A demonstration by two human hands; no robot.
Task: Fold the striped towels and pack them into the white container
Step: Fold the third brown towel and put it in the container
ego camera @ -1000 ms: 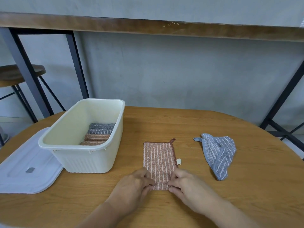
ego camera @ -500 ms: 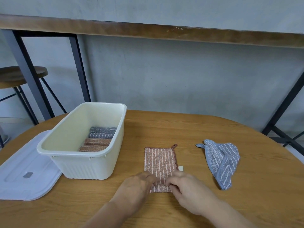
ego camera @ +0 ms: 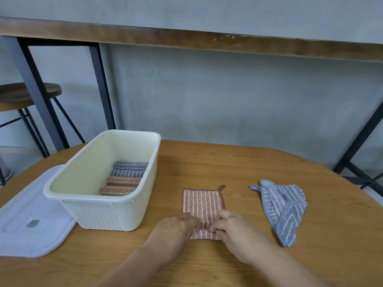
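Nearest the camera, the left hand (ego camera: 176, 228) and the right hand (ego camera: 232, 229) are meeting at the near short end of the flat, rust-orange striped terry towel (ego camera: 203, 204), fingers curled down onto the cloth and apparently pinching its near edge; exactly how much fabric each is gripping is hidden under the knuckles. The towel is lying on the oval wooden table (ego camera: 207, 158) with its long axis running straight away from the person, so the free length is stretching beyond both grips towards the hanging loop at its far right corner. Both hands are sitting equally close to it, one on each side of the centre line. Judging from this, the coming move is a roll or fold carried away from the body along that axis.

Further out to the right, well apart, a crumpled blue-grey striped towel (ego camera: 284, 208) is waiting unfolded. To the left, the white rectangular plastic container (ego camera: 87, 212) is already holding four rolled towels, and beside it the pale flat plastic lid (ego camera: 29, 222) is lying on the table.
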